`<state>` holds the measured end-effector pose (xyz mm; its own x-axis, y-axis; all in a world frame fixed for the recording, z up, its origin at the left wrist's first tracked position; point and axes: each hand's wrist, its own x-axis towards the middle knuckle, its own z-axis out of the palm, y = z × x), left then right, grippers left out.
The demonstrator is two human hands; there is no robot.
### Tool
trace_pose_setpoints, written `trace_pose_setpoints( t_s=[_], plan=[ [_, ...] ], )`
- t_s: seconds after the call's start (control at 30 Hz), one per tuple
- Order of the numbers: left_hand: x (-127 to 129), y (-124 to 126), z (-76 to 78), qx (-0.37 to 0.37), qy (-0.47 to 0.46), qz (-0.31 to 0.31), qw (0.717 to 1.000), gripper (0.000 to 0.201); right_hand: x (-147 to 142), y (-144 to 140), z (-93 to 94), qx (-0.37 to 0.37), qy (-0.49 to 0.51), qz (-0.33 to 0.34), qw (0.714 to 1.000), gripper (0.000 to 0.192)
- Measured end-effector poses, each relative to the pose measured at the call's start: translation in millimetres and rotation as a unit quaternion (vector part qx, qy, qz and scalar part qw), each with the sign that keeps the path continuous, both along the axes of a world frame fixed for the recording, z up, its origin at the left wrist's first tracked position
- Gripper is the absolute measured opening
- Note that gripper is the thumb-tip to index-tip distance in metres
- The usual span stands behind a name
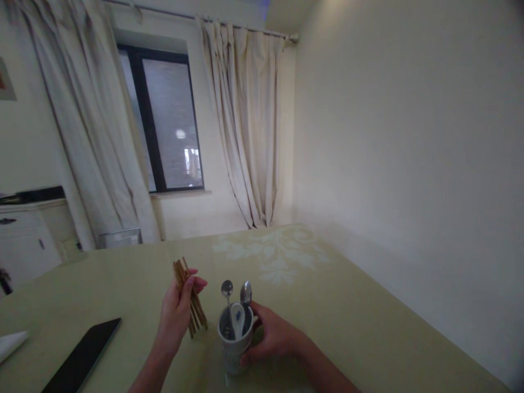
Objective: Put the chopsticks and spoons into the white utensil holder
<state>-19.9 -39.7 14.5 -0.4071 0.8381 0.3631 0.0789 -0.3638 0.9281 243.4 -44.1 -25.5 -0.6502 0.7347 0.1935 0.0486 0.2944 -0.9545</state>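
Head view: cup (234,349) holds 2 spoons (236,297).

The room was dim and soft; the window (167,120) was dark, edges bent, everything a little blurry.

This is a room in a home, most likely a dining area. Long cream curtains (241,125) hang on a rod beside a dark-framed window (164,120). A surface (347,295) under a pale green cloth with a white floral print stands against a plain wall, and a white cabinet (24,240) with drawer handles stands at the left.
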Motion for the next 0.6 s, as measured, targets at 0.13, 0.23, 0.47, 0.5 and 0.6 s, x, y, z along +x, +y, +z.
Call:
trace_pose_setpoints(
  t_s=[0.13,0.23,0.47,0.5,0.6],
  plan=[
    [4,0,-40.5,-0.066,0.005,-0.021,0.998,0.078,0,-1,0.8,-0.016,0.008,0.008,1.000,0.100],
    [-6,1,-49.7,-0.079,0.061,-0.015,0.995,0.065,0,-1,2.5,-0.020,0.006,0.013,1.000,0.101],
    [-27,-16,-51.9,-0.216,0.537,0.071,0.812,0.049,2,-6,10.8,-0.027,-0.005,0.008,1.000,0.102],
    [-25,-17,-54.2,-0.224,0.560,0.062,0.795,0.050,2,-7,12.1,-0.029,-0.005,0.007,1.000,0.103],
    [-20,-16,-60.6,-0.255,0.573,0.051,0.777,0.052,1,-8,14.6,-0.038,-0.004,0.006,0.999,0.105]
  ],
)
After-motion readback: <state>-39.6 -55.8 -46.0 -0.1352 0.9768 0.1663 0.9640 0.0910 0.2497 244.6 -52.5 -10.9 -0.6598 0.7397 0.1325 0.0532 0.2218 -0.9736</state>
